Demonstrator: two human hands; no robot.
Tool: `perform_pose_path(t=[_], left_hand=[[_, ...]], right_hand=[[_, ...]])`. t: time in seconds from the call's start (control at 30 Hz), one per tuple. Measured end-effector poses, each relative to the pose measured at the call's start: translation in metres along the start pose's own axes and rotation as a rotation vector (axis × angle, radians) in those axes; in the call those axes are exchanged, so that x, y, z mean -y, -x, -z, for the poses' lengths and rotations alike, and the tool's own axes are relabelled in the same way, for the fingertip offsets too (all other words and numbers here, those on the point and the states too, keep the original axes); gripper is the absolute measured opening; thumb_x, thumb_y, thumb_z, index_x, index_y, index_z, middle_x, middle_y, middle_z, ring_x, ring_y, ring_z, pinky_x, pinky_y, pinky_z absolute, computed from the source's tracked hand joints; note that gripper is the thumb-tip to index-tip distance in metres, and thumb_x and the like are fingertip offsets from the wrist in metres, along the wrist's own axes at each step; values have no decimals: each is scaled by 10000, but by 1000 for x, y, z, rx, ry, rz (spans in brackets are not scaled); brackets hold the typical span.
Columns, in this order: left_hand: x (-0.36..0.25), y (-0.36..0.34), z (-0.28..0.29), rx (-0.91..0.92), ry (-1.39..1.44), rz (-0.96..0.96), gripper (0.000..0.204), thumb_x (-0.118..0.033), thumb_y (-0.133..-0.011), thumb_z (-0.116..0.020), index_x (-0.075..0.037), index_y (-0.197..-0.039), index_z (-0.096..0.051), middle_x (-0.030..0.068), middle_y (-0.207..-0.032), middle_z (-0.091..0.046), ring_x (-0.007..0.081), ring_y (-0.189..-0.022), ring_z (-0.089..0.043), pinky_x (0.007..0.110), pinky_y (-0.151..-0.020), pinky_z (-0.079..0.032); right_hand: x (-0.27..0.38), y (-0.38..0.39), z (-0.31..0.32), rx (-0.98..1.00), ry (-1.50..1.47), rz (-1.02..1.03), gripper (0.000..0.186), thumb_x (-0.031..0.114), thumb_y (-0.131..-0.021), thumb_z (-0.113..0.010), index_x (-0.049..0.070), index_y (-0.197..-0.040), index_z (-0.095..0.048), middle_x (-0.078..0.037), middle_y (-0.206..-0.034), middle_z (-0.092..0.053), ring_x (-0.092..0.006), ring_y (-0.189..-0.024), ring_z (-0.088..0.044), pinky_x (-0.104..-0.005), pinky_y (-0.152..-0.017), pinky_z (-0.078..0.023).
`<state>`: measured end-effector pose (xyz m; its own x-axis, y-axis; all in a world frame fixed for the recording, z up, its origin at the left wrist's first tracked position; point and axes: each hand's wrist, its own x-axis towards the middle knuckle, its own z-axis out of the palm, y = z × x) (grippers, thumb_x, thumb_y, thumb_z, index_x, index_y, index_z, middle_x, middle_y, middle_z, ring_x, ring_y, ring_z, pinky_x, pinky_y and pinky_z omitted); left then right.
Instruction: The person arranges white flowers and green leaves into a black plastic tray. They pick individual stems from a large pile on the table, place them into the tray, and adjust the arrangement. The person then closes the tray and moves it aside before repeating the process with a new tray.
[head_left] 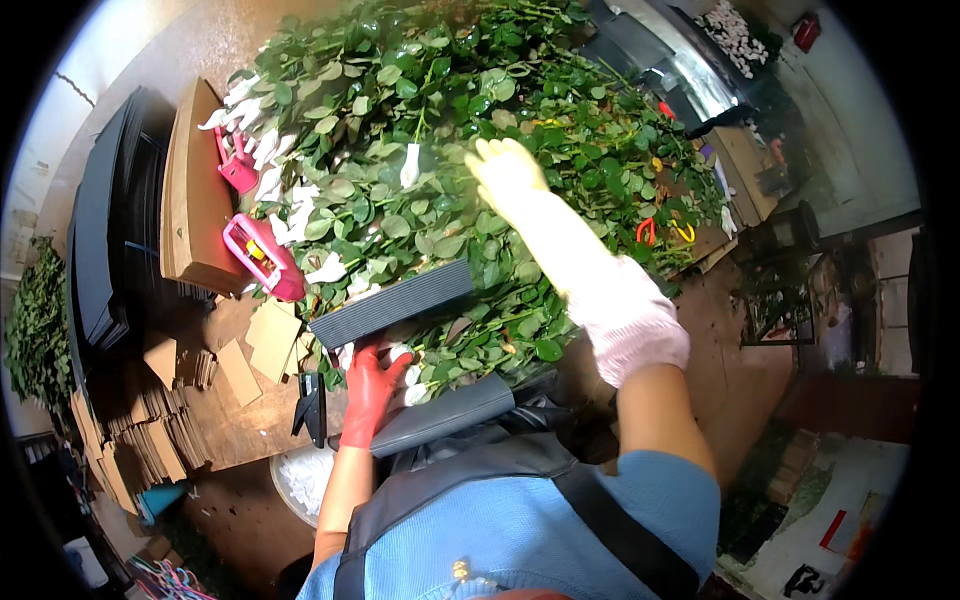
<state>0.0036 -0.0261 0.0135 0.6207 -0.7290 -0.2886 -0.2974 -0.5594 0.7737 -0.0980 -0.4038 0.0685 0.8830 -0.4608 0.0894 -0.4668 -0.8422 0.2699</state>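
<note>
My left hand [374, 388], in a red glove, is at the near edge of the table, curled with its thumb out to the side. Its fingertips disappear at the lower edge of a black corrugated board [392, 305], beside white-covered flower heads [414, 394]; what they grip is hidden. Farther off to the right, my right hand [508, 175], in a pale yellow glove, is spread open above leafy green stems [440, 225]. It appears to hold nothing. A white-covered bloom [410, 166] lies to its left. A rolled dark grey edge [445, 418] lies close to my body.
Pink tape dispensers [262, 256] stand on the left by brown cardboard [190, 190] and stacked black sheets [115, 220]. A black stapler [311, 408] and cardboard pieces [240, 372] lie near my left hand. Red-handled cutters [646, 232] rest at right. A white-filled bucket [303, 482] stands below.
</note>
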Motion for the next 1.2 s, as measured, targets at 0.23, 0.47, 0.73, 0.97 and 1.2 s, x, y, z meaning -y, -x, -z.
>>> perform_pose_path(t=[0.23,0.47,0.73,0.97,1.2], left_hand=[[17,0,-3,-70,-108,-95,530,-336,-811,-908,-43,-1213,-725,173,-1134,-769,362,-1035,-740,429,-906,-585],[36,6,-6,-98,-176,-422,319,-262,-915,-808,-143,-1202,-736,163,-994,-679,383,-923,-650,475,-819,-543],[48,1,-17,-113,87,-396,383,-308,-904,-798,-115,-1224,-715,183,-1192,-685,445,-1114,-650,490,-978,-532],[47,0,-8,-1,-49,-270,486,-377,-932,-761,-34,-1264,-672,245,-1271,-619,470,-1174,-592,505,-985,-515],[41,3,-2,-107,-180,-432,483,-409,-948,-749,-45,-1262,-697,235,-1230,-653,423,-1119,-644,490,-910,-541]], right_hand=[[-13,-24,103,-710,-202,-76,408,40,-803,-784,140,-1198,-761,-46,-1269,-722,-254,-1173,-655,-424,-1105,-481],[-56,65,136,-552,-670,87,364,-19,-809,-710,84,-1156,-756,-114,-1162,-775,-333,-1129,-709,-533,-1147,-446],[-38,208,22,-108,-819,-129,299,-70,-860,-721,23,-1140,-766,-95,-1172,-755,-199,-1058,-680,-297,-897,-498],[-2,171,45,200,21,51,551,76,-874,-792,77,-1403,-637,-139,-1412,-642,-333,-1179,-652,-412,-989,-536],[119,124,160,629,-724,-28,511,440,-1036,-584,149,-1455,-605,-165,-1147,-769,-354,-1077,-727,-450,-965,-563]])
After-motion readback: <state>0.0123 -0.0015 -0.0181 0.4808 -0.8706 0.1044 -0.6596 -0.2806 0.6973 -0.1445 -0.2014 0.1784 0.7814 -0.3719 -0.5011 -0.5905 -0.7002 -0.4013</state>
